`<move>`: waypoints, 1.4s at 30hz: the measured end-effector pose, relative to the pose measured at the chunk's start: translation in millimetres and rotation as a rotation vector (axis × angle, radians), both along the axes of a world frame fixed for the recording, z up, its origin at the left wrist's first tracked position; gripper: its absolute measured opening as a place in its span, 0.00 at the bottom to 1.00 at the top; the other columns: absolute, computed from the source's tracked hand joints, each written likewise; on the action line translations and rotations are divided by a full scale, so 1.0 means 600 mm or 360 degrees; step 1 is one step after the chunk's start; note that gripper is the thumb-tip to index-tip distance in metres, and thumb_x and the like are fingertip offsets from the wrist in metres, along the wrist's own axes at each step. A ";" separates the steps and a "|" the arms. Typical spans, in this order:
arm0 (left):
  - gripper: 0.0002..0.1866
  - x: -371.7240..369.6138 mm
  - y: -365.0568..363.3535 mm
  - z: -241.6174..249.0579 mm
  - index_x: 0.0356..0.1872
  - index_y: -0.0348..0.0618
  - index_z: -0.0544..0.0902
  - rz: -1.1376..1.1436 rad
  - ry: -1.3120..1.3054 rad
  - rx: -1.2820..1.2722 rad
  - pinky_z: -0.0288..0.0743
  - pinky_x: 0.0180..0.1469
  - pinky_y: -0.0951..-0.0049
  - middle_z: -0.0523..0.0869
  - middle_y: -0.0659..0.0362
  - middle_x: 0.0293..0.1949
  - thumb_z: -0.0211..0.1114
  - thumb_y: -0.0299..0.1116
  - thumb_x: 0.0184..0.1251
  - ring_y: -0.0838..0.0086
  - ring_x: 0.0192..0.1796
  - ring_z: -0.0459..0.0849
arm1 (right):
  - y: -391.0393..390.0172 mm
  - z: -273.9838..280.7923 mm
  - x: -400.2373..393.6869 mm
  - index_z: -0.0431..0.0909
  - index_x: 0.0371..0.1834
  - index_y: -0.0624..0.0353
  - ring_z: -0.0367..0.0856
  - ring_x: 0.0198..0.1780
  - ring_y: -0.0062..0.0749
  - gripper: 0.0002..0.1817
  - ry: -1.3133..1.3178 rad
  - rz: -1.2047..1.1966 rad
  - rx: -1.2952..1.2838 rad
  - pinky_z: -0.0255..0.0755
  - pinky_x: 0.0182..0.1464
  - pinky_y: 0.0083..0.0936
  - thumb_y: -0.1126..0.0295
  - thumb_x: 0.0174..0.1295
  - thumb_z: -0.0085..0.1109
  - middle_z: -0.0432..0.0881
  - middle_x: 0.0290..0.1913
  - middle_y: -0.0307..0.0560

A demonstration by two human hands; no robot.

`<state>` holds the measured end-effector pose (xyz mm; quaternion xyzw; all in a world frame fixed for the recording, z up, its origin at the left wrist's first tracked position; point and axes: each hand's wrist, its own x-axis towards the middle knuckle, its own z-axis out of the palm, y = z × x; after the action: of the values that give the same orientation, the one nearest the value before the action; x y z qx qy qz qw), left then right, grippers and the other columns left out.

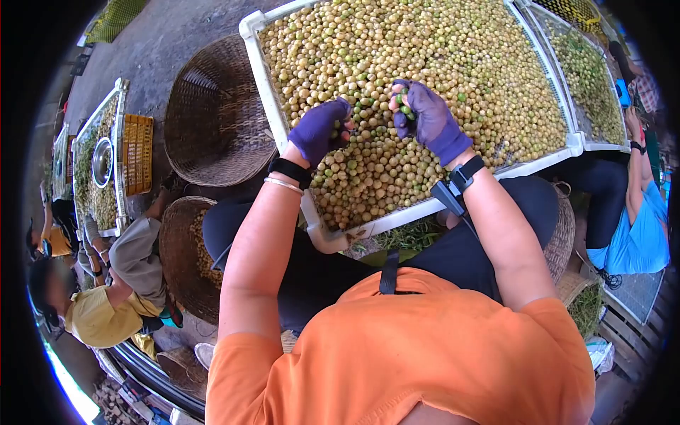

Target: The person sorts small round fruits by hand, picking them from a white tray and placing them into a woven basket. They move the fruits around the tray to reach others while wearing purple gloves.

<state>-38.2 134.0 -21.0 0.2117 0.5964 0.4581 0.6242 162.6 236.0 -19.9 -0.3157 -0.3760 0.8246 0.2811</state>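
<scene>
Small round yellow-brown fruits (pixel 439 64), with green ones among them, fill a white-framed tray (pixel 404 214) in front of me. My right hand (pixel 427 120), in a purple glove with bare fingertips, is curled over the fruits with several green fruits (pixel 404 106) in its fingers. To its left, my left hand (pixel 322 132) wears a matching glove and is closed low over the heap. Its fingers are mostly turned from view, so what they hold cannot be made out. A shallow dip in the heap lies between the two hands.
Left of the tray stands a large wicker basket (pixel 212 113); a second basket (pixel 185 255) with fruits is by my leg. Another tray (pixel 584 71) adjoins on the right, beside a person in blue (pixel 637 227). A person in yellow (pixel 106 315) sits at left near an orange crate (pixel 137 154).
</scene>
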 end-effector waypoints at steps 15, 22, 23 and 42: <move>0.14 0.079 0.037 -0.032 0.44 0.53 0.85 -0.1173 0.2091 0.0006 0.79 0.46 0.58 0.85 0.51 0.44 0.54 0.44 0.67 0.56 0.47 0.85 | -0.013 -0.072 -0.012 0.80 0.43 0.54 0.83 0.36 0.49 0.10 -0.1527 0.0721 0.2291 0.76 0.38 0.42 0.68 0.60 0.54 0.80 0.40 0.56; 0.13 0.083 0.032 -0.022 0.42 0.52 0.84 -0.1212 0.2165 0.0087 0.80 0.43 0.57 0.85 0.52 0.43 0.52 0.39 0.68 0.57 0.47 0.85 | 0.017 0.008 0.012 0.76 0.50 0.59 0.77 0.26 0.25 0.15 -0.0207 0.0206 0.0276 0.70 0.24 0.25 0.62 0.67 0.56 0.79 0.35 0.42; 0.13 0.082 0.033 -0.027 0.42 0.52 0.84 -0.1215 0.2192 0.0096 0.80 0.43 0.57 0.85 0.52 0.43 0.52 0.39 0.68 0.57 0.47 0.85 | 0.022 0.009 0.016 0.76 0.50 0.60 0.75 0.25 0.22 0.15 0.0175 0.0109 0.0088 0.69 0.23 0.22 0.61 0.68 0.56 0.78 0.34 0.40; 0.13 -0.021 -0.030 0.028 0.38 0.44 0.78 0.0158 -0.0683 0.0217 0.73 0.36 0.80 0.82 0.57 0.34 0.56 0.43 0.70 0.77 0.33 0.79 | -0.015 -0.022 0.002 0.82 0.35 0.56 0.82 0.41 0.51 0.14 -0.1773 0.0835 0.2047 0.74 0.44 0.45 0.57 0.61 0.57 0.84 0.36 0.52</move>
<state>-50.5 116.1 -4.2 0.1215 0.4273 0.5620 0.6977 163.8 226.8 -33.2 -0.3558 -0.9085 0.2185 -0.0175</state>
